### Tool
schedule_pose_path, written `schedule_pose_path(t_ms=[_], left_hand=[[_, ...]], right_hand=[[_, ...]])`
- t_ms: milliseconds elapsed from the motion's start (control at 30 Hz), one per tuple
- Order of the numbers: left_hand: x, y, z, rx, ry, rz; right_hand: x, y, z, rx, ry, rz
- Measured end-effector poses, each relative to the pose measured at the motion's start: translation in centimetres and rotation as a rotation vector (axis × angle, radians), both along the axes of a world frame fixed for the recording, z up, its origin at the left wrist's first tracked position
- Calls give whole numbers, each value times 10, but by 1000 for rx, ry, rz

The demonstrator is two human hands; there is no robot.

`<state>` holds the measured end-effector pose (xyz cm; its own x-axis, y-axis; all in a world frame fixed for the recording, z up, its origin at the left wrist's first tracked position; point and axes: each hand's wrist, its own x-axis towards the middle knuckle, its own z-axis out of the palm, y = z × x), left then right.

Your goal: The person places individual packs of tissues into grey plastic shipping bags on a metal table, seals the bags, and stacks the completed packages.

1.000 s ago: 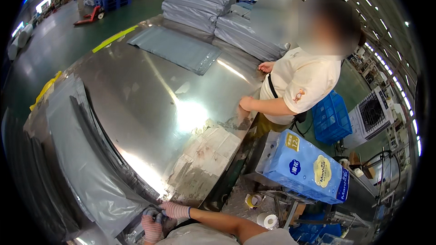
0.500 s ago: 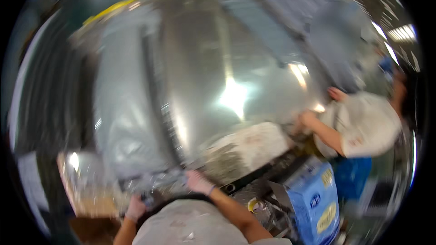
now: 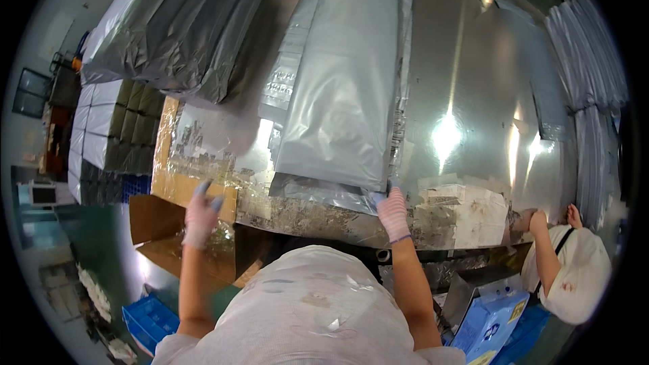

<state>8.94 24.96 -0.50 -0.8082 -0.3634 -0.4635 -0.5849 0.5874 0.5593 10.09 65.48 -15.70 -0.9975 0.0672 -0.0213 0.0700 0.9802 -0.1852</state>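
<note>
A pile of flat grey plastic bags (image 3: 341,88) lies lengthwise on the metal-topped table (image 3: 433,47), its near end toward me. My right hand (image 3: 393,216), in a pale striped glove with grey fingertips, is closed at the pile's near right corner, thumb and fingers on the bag edge. My left hand (image 3: 200,220), gloved alike, is held apart from the pile to its left, thumb and fingers spread with nothing in them. Below it is an open cardboard box (image 3: 159,220) beside the table edge.
Thick stacks of grey bags (image 3: 182,20) stand at the far left, with wrapped bundles (image 3: 108,125) beyond. A blue crate (image 3: 150,321) sits on the floor. At the right are a blue carton (image 3: 490,328), more grey bags (image 3: 588,61) and a co-worker's arm (image 3: 544,250).
My view has swung left, so the table sits further right. My left hand has moved leftward, away from the pile's near left corner. My right hand stays by the near right corner.
</note>
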Motion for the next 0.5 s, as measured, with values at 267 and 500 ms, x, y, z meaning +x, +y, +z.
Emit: schedule_pose_path(t_ms=[267,500], left_hand=[[-128,208,30,-309,907,-1252],[-89,221,-23,-476,737,-1535]], right_hand=[[18,-25,14,-329,-35,-212],[64,-63,-73,-1271,-118,-494]])
